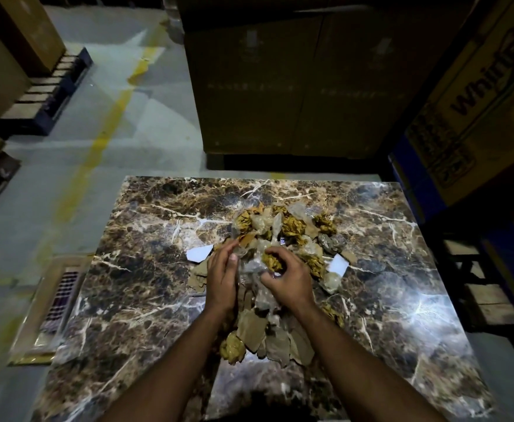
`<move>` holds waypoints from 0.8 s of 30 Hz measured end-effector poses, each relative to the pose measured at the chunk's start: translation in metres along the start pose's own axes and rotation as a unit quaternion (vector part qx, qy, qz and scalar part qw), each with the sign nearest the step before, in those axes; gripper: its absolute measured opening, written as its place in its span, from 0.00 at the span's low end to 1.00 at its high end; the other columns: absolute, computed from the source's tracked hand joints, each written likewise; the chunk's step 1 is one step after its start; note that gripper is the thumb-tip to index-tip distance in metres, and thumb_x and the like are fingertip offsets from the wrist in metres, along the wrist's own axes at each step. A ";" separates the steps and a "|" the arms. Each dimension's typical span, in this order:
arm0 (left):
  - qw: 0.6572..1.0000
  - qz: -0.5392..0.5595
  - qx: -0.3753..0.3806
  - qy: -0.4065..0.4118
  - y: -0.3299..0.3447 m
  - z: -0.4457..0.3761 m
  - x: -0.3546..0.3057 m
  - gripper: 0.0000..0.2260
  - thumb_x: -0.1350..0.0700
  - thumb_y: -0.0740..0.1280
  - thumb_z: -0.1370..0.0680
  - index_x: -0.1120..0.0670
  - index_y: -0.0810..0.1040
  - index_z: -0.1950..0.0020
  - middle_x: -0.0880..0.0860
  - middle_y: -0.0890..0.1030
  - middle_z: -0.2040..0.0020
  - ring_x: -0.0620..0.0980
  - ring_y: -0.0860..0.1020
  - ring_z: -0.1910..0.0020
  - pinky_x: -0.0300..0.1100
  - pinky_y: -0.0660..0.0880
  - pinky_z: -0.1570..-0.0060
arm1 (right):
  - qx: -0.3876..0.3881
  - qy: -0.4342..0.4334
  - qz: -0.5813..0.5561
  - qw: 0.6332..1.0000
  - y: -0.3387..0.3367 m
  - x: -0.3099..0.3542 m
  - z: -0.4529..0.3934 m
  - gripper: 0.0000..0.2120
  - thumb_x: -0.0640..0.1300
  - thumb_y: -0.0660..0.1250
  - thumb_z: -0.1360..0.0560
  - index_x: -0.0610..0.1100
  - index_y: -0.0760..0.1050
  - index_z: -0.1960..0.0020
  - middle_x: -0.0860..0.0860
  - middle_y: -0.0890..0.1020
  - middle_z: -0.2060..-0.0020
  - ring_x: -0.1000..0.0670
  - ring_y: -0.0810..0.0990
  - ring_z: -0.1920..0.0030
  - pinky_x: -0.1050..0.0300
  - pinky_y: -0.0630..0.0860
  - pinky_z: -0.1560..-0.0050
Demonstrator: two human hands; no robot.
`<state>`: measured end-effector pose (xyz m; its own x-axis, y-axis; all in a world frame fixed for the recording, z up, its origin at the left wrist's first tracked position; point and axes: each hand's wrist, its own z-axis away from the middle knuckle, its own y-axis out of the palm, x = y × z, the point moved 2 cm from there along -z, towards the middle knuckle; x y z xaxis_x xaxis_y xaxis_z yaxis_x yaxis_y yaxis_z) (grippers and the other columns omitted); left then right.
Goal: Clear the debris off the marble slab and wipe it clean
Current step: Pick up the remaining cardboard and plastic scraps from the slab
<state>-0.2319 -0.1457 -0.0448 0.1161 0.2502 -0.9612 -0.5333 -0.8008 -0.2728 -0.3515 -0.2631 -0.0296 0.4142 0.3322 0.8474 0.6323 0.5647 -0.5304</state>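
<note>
Scraps point(283, 229) heap on the slab point(146, 293) — left hand point(223, 277) flat against them, right hand point(286, 277) clutching a yellow wad point(272, 261).

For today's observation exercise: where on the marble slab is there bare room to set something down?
The marble slab is bare along its left side, its right side past the white scrap, and the far strip by the dark boxes. The middle is crowded: the debris pile runs to the near edge, with left hand and right hand in it.

The marble slab point(146, 269) is dark brown, veined white. On it lie yellow crumpled wads point(292, 228), tan cardboard scraps point(251, 328) and white paper bits point(200, 254).
</note>
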 end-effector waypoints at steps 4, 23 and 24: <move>0.999 -0.036 -0.034 0.001 -0.014 -0.001 -0.005 0.24 0.34 0.53 0.23 0.39 0.71 0.30 0.52 0.68 0.26 0.53 0.64 0.28 0.59 0.66 0.31 | -0.028 0.042 -0.067 0.996 -0.016 0.007 -0.003 0.24 0.35 0.77 0.32 0.53 0.82 0.40 0.63 0.82 0.46 0.60 0.83 0.47 0.54 0.85 0.49; 0.989 0.129 0.050 0.043 0.034 0.027 -0.071 0.26 0.35 0.67 0.27 0.34 0.69 0.29 0.45 0.71 0.27 0.51 0.75 0.33 0.59 0.77 0.39 | -0.191 0.191 -0.419 0.867 -0.010 0.033 0.003 0.19 0.33 0.71 0.24 0.59 0.82 0.50 0.41 0.82 0.39 0.40 0.84 0.50 0.54 0.80 0.60; 0.988 0.144 0.043 0.042 0.034 0.028 -0.076 0.26 0.38 0.68 0.27 0.36 0.70 0.29 0.44 0.72 0.28 0.48 0.76 0.33 0.55 0.78 0.39 | -0.183 0.192 -0.426 0.865 -0.008 0.035 0.004 0.18 0.34 0.71 0.24 0.60 0.81 0.51 0.40 0.82 0.40 0.40 0.84 0.51 0.54 0.79 0.60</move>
<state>-0.2826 -0.1767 0.0202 0.0163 -0.0309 -0.9994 -0.6229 -0.7821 0.0141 -0.3447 -0.2533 0.0046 -0.1626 -0.4018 0.9012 0.9508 0.1803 0.2519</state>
